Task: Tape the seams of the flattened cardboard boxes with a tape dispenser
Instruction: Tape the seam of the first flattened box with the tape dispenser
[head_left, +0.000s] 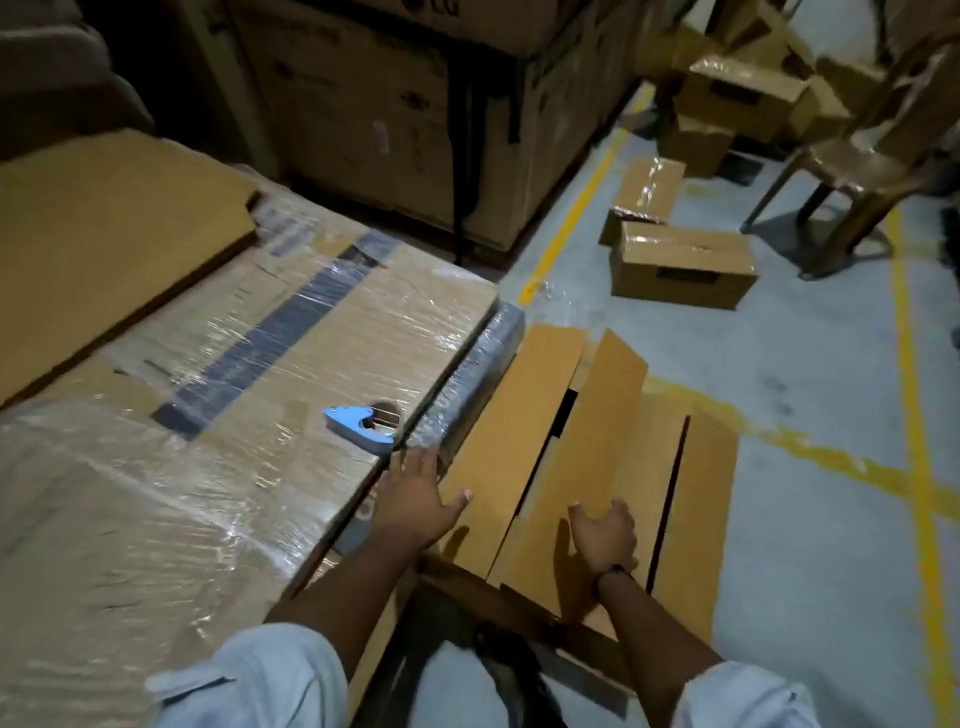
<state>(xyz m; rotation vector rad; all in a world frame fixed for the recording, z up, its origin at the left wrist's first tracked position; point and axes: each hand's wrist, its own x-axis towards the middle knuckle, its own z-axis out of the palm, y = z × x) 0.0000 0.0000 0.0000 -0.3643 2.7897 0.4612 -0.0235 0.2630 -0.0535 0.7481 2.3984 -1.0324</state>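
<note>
Dispenser (362, 427): blue, on wrapped carton (218, 426), frame centre, just above-left of left hand (415, 499).
Left hand: spread, empty, nearer.
Right hand (605, 535): curled on flattened box (587, 467) flap edge.
Seams: run upward-right.

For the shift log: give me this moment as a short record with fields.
setting: warehouse floor with yellow lines
dispenser: blue, lying on the wrapped box, not held
wrapped box: large, under clear film
cardboard: flaps spread beside the wrapped box
left hand: open, fingers spread, just short of the dispenser
right hand: resting on a flap, grip unclear
background: small taped boxes, chair
</note>
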